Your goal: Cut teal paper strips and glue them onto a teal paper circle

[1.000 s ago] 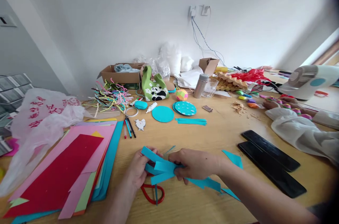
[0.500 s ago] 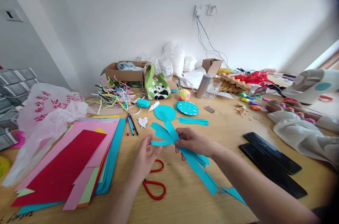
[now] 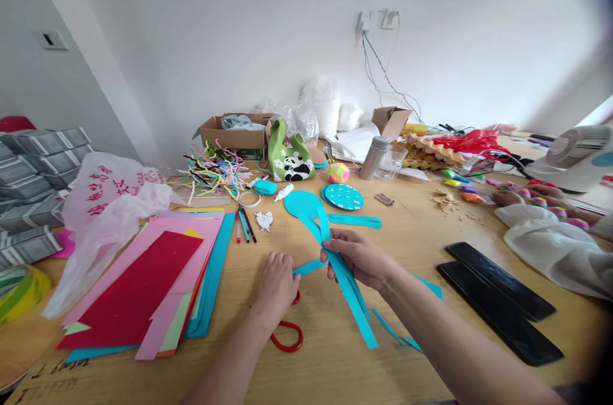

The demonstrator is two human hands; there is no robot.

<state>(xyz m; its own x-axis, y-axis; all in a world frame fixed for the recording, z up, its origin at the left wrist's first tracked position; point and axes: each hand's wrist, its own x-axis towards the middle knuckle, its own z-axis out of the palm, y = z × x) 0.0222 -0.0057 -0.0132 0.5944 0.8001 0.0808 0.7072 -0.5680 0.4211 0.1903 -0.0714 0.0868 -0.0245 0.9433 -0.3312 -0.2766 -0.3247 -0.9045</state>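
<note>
My right hand (image 3: 357, 258) is closed on a bundle of blue paper strips (image 3: 352, 293) above the table. A separate blue strip (image 3: 311, 266) runs between my two hands, its left end at the fingers of my left hand (image 3: 278, 280). That hand is palm down with its fingers close together; its grip is hidden. Red-handled scissors (image 3: 288, 336) lie by my left wrist, partly covered. Beyond the bundle are a plain blue paper circle (image 3: 302, 203), patterned blue circles (image 3: 343, 197) and more blue strips (image 3: 359, 221). Blue scraps (image 3: 390, 326) lie near my right forearm.
Coloured paper sheets (image 3: 138, 283) are stacked at the left, beside a plastic bag (image 3: 110, 194). Pens (image 3: 246, 225), a green panda bag (image 3: 290, 159) and a steel bottle (image 3: 375, 158) stand or lie farther back. Two black objects (image 3: 498, 309) lie at the right.
My left hand has turned palm down and moved slightly right, with one strip now apart from the bundle. The bundle's fanned upper ends are narrower, and the scraps beside my right forearm have shifted.
</note>
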